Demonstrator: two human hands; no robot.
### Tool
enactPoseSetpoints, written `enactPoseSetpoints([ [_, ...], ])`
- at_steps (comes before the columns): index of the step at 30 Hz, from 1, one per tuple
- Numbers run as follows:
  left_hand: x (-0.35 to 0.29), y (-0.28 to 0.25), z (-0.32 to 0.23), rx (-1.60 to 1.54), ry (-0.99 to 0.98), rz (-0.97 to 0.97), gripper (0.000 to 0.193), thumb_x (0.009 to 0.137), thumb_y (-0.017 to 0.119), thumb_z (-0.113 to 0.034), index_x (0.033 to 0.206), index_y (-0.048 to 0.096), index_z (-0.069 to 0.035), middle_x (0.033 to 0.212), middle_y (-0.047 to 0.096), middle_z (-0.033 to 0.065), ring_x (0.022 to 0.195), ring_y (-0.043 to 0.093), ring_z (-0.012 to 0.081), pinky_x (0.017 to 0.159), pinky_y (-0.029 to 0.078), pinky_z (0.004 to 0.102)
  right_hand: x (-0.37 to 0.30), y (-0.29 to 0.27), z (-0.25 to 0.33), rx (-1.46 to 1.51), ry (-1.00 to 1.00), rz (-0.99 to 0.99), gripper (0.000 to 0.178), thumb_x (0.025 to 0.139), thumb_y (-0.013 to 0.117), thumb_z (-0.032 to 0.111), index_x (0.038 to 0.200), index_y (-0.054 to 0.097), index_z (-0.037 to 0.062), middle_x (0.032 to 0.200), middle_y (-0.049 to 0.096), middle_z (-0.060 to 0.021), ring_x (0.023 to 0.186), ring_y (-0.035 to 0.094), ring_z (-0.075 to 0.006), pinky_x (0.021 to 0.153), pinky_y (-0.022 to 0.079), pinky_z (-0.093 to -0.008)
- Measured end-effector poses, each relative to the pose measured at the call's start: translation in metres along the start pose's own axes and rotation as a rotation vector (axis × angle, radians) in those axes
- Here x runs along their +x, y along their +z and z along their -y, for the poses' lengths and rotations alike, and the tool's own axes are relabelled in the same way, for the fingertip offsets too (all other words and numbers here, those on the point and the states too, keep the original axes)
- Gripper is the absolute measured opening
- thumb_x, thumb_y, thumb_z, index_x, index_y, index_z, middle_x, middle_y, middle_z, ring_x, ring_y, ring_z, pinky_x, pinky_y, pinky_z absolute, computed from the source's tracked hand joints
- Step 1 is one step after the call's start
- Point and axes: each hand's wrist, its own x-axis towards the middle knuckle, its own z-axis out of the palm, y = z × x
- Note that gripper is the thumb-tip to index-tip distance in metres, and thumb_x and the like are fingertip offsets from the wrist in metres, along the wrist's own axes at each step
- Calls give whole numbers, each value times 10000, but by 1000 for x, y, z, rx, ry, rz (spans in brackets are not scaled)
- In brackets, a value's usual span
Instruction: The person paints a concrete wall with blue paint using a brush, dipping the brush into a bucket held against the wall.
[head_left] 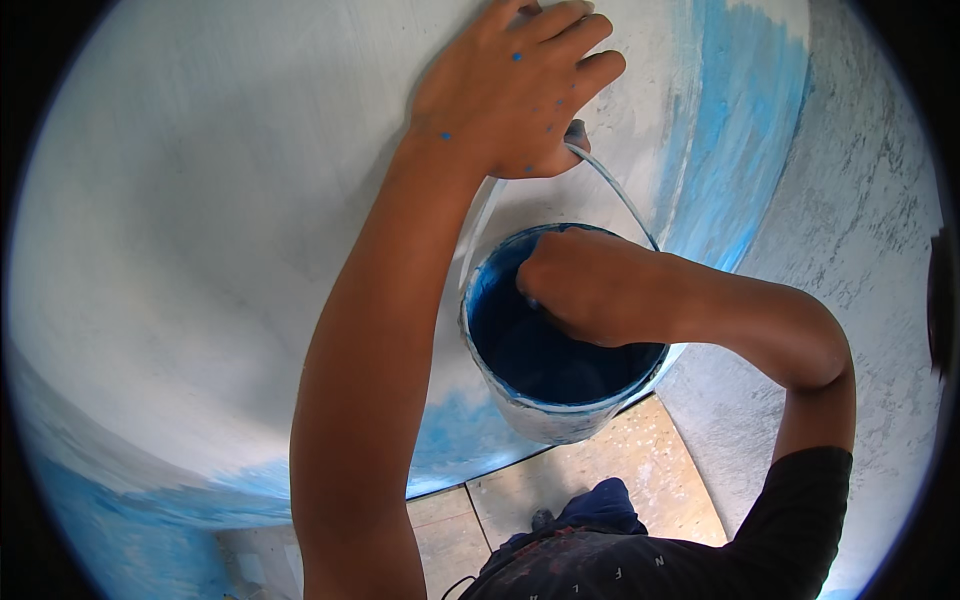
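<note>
Against a white wall (200,230) streaked blue, the paint bucket (545,405) is hung by its wire handle from the left hand (515,90), fingers curled around it, while the right hand (590,285), closed, is best dipped slowly inside.

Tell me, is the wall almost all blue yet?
Not yet. Blue patches show only at the wall's right side and along the bottom; most of the wall is white. The left hand holds the paint bucket by its handle, and the right hand dips inside.
</note>
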Motion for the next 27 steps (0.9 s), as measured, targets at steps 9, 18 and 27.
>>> enactPoseSetpoints([
  [9,0,19,3,-3,18,-150,641,775,740,-406,1315,608,-89,1428,537,125,1424,417,259,1125,347,465,-12,11,-11,-40,-119,-225,140,886,673,20,984,738,-57,947,732,-252,875,746,-363,806,600,-399],
  [18,-10,31,-6,162,-73,-167,627,760,828,-462,1313,644,-229,1485,570,43,1409,483,216,1168,351,439,-89,0,-16,270,-114,-831,163,826,744,-18,985,724,-45,914,742,-187,750,760,-257,637,606,-315],
  [27,-5,24,-6,46,-61,-206,651,690,876,-405,1263,667,-178,1455,594,70,1390,498,222,1139,371,438,-134,50,-65,1003,-221,-1326,205,916,720,38,1103,683,-35,978,732,-173,768,762,-233,565,588,-229],
])
